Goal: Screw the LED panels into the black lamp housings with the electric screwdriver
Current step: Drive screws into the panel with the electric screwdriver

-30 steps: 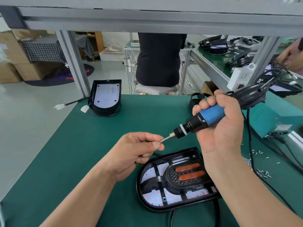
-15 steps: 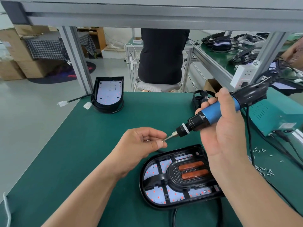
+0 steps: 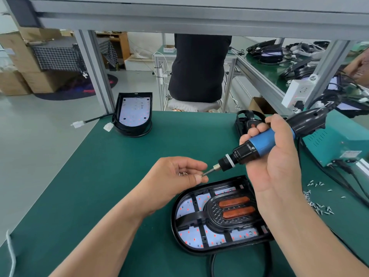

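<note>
- Cardboard boxes [image 3: 30, 76] are stacked at the far left, off the bench, on the grey floor.
- Next I see a black D-shaped lamp housing [image 3: 129, 132] near the back left edge of the green bench mat [image 3: 79, 186]. A white LED panel [image 3: 134, 112] is seated in it, and its black lead runs off the edge to a white plug connector [image 3: 76, 124].
- The left hand [image 3: 175, 176] hovers over the middle of the mat. Its thumb and forefinger pinch a small silver screw [image 3: 202, 175], and the other fingers curl loosely over a few spare screws [image 3: 183, 173] in the palm.
- Behind the bench, a person in a black top [image 3: 199, 66] sits facing away.
- A second black lamp housing [image 3: 212, 214] lies flat on the mat near the front edge, just below both hands. I can see its red-dotted LED panel [image 3: 189, 236] between black ribs, with two orange ribbed bars [image 3: 235, 206] in the centre.
- The blue-and-black electric screwdriver [image 3: 263, 142] slants down to the left above that housing, its bit tip meeting the pinched screw.
- The right hand [image 3: 279, 168] is wrapped firmly round the screwdriver's blue grip.
- Loose silver screws [image 3: 317, 204] are scattered on the mat to the right of the housing.
- A teal metal power box [image 3: 339, 142] stands at the right edge, with a white power strip [image 3: 299, 90] mounted on the frame post above it.
</note>
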The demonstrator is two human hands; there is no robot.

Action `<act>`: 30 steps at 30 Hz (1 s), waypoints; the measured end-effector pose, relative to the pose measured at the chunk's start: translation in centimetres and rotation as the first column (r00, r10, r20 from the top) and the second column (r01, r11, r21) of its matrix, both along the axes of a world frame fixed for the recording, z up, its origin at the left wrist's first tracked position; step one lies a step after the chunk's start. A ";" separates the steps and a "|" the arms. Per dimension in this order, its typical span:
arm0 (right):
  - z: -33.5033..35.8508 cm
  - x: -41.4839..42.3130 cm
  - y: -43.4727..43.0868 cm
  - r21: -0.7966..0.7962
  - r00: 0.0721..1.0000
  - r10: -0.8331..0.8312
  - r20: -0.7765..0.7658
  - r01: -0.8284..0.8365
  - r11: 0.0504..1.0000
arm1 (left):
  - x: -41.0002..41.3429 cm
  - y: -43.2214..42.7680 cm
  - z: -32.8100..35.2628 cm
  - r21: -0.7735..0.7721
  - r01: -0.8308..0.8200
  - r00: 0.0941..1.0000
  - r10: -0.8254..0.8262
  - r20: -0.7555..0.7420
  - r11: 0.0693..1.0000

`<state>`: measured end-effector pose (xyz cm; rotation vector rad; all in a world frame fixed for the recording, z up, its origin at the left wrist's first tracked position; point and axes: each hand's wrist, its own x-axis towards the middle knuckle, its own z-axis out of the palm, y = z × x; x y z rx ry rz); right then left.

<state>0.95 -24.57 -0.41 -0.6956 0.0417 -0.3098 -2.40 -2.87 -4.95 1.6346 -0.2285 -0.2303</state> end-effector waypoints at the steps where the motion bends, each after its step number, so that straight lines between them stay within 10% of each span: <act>1: 0.0 0.0 0.0 0.008 1.000 -0.002 -0.004 0.002 1.000 | 0.0 0.1 0.1 -0.001 0.008 1.000 -0.008 -0.009 1.000; 30: 0.9 -2.4 2.1 -0.331 0.926 0.299 0.230 -0.215 0.919 | 0.4 2.7 -0.1 0.269 0.199 0.979 -0.178 -0.099 0.942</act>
